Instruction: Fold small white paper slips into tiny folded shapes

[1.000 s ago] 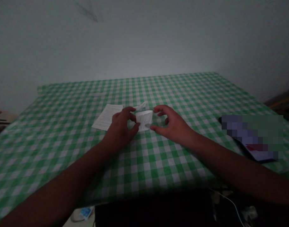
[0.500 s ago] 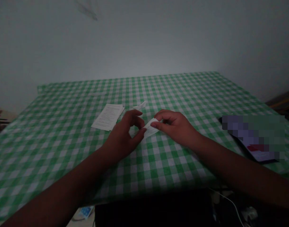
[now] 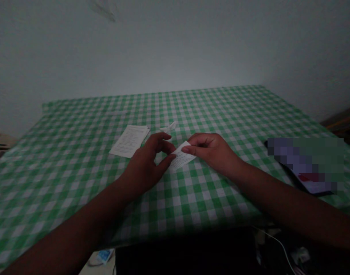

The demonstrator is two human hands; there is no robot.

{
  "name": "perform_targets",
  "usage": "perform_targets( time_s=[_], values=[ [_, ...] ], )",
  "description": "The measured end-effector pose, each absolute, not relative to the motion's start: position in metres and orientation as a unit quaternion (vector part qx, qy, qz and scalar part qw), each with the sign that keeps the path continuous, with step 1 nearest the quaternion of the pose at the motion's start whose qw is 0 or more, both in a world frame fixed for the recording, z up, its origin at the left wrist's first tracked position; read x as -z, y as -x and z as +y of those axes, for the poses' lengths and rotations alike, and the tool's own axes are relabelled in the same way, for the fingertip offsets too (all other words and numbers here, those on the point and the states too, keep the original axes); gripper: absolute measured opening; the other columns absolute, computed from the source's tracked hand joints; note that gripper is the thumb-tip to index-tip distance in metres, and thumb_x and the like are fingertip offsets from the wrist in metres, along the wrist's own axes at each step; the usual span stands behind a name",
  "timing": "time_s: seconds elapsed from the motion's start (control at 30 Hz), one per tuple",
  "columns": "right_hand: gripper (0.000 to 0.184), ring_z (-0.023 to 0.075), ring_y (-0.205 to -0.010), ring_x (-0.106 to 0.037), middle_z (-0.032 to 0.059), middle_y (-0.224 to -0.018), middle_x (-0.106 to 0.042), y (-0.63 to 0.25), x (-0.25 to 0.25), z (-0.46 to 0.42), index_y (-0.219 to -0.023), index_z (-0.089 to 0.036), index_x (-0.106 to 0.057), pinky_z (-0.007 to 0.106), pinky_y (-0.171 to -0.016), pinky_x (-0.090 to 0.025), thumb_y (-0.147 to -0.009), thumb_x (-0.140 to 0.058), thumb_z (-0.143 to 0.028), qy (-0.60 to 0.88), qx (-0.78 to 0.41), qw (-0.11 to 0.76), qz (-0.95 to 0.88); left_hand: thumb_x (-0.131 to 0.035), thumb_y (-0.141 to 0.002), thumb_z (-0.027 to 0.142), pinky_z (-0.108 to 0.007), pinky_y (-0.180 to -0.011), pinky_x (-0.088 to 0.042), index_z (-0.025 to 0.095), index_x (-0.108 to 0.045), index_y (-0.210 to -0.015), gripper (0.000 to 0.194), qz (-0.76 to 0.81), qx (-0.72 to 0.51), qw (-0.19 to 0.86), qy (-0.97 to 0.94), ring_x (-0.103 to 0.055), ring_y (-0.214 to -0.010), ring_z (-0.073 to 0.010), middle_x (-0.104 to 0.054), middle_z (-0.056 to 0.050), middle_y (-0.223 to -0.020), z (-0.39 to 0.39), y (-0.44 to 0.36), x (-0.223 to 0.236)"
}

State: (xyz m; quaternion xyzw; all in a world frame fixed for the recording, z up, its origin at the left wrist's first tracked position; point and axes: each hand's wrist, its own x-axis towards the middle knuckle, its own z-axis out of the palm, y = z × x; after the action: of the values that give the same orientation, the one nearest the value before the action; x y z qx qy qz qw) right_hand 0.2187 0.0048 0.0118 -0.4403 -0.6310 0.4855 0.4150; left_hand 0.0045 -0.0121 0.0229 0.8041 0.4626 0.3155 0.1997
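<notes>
A counter (image 3: 192, 208) under green-and-white checked cloth; right of the hands lies a dark-edged device (image 3: 302, 165), its face pixelated. The right hand (image 3: 215, 151) pinches a small written paper slip (image 3: 183, 159) between both hands; the left hand (image 3: 144, 164) curls, thumb at the slip's edge, its grip unclear. Printed sheets (image 3: 129, 141) lie beyond the left hand, a folded scrap (image 3: 169, 127) just past its fingertips.

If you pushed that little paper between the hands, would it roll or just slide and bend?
The small paper would probably slide, not roll, since it looks flat and thin. It might bend easily. It's likely light, as the right hand pinches it between thumb and fingers.
</notes>
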Motion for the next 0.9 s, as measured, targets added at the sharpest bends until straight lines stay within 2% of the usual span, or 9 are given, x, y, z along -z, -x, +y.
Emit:
perform_targets(
  time_s=[0.5,0.9],
  values=[
    [0.024,0.0135,-0.068,-0.058,0.0006,-0.075,-0.067,-0.2171,-0.0112,0.0047,-0.072,-0.02,-0.071,0.028,-0.063,-0.046,-0.076,-0.076,-0.042,0.435,-0.489,0.419,-0.629,-0.063,-0.088,0.026,-0.034,-0.076,-0.056,0.024,-0.049,-0.116,0.032,0.458,-0.298,0.201,-0.813,-0.068,-0.084,-0.0183,-0.07,-0.003,-0.098,-0.0122,-0.0023,-0.0249],
    [0.021,0.015,-0.071,-0.062,0.0013,-0.078,-0.069,-0.2164,-0.0113,0.0033,-0.074,-0.021,-0.072,0.03,-0.066,-0.049,-0.077,-0.076,-0.042,0.428,-0.491,0.423,-0.629,-0.062,-0.088,0.025,-0.033,-0.073,-0.056,0.023,-0.054,-0.113,0.027,0.45,-0.29,0.19,-0.823,-0.067,-0.085,-0.0185,-0.071,-0.002,-0.097,-0.0133,-0.0032,-0.0265]
  ],
)
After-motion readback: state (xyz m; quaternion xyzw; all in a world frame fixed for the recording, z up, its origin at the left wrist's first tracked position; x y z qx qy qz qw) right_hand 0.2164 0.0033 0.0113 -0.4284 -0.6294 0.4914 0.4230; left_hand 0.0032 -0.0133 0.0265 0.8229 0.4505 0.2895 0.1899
